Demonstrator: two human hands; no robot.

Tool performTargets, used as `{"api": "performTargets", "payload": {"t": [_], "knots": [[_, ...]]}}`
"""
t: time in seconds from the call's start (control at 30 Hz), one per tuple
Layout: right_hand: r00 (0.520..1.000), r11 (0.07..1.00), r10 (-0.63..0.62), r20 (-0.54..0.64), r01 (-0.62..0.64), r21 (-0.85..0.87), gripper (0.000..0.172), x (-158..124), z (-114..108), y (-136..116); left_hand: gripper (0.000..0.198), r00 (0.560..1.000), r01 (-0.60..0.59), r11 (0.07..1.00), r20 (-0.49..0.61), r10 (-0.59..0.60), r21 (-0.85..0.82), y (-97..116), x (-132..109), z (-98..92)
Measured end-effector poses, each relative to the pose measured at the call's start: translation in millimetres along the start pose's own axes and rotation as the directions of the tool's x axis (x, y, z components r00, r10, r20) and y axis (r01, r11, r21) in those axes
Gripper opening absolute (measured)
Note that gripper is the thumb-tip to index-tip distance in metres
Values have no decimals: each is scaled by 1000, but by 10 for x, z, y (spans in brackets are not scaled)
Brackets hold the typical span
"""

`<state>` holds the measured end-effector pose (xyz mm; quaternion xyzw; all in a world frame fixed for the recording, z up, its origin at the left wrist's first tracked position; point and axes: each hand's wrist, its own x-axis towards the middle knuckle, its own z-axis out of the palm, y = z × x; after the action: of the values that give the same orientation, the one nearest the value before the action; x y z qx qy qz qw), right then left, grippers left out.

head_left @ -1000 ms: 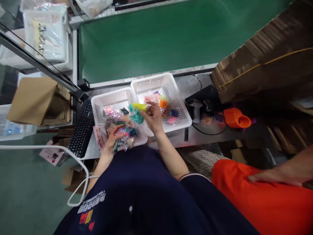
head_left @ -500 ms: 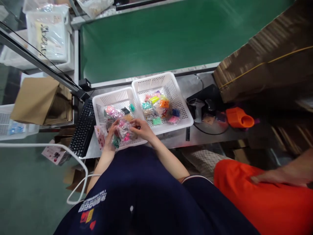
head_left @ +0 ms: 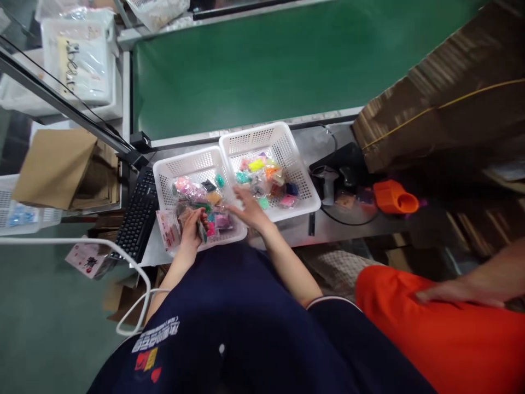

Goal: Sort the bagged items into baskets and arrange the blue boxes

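Note:
Two white perforated baskets stand side by side on the metal bench. The left basket (head_left: 180,167) holds a heap of small clear packets with coloured pieces (head_left: 192,191). The right basket (head_left: 287,145) holds several more coloured packets (head_left: 266,178). My left hand (head_left: 192,229) rests at the near edge of the left basket, fingers closed on a bunch of packets (head_left: 205,227). My right hand (head_left: 248,209) reaches across the wall between the baskets, fingers stretched towards the right basket's packets, with nothing visible in it.
A black keyboard (head_left: 137,216) lies left of the baskets. A barcode scanner on a black stand (head_left: 334,178) and an orange tool (head_left: 394,198) sit to the right. Cardboard stacks (head_left: 443,104) fill the right. A green conveyor belt (head_left: 254,65) runs behind. Another person in orange (head_left: 443,328) sits right.
My right hand dropped a packet in the right basket, came back to the left basket beside my left hand, and now reaches towards the right basket again. My left hand stayed on its packets.

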<state>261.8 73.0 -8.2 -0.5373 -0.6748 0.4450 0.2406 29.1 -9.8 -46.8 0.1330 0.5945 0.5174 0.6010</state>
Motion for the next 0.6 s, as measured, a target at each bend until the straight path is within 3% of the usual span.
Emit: {"api": "performTargets", "payload": {"t": [0.07,0.13,0.27,0.37,0.47,0.6], "knots": [[988,997,-3,153,-9,74,53,-33,250,-64,37,984,-165,958,-29,177,234,-48,138,19],[993,996,6,117,-16,89,43,-53,379,-69,44,961,-257,830,40,274,494,-105,273,41],[999,993,34,20,-36,112,44,-79,241,82,68,975,-224,589,178,136,777,-276,399,120],[998,994,54,-38,-50,96,45,-137,26,232,50,970,-244,546,205,131,802,-371,337,187],[995,990,71,-69,-62,128,48,-253,-75,306,35,954,-299,524,235,188,797,-304,233,175],[995,954,100,8,-98,285,68,-425,22,203,47,913,-391,547,236,334,740,-4,192,93]]}}
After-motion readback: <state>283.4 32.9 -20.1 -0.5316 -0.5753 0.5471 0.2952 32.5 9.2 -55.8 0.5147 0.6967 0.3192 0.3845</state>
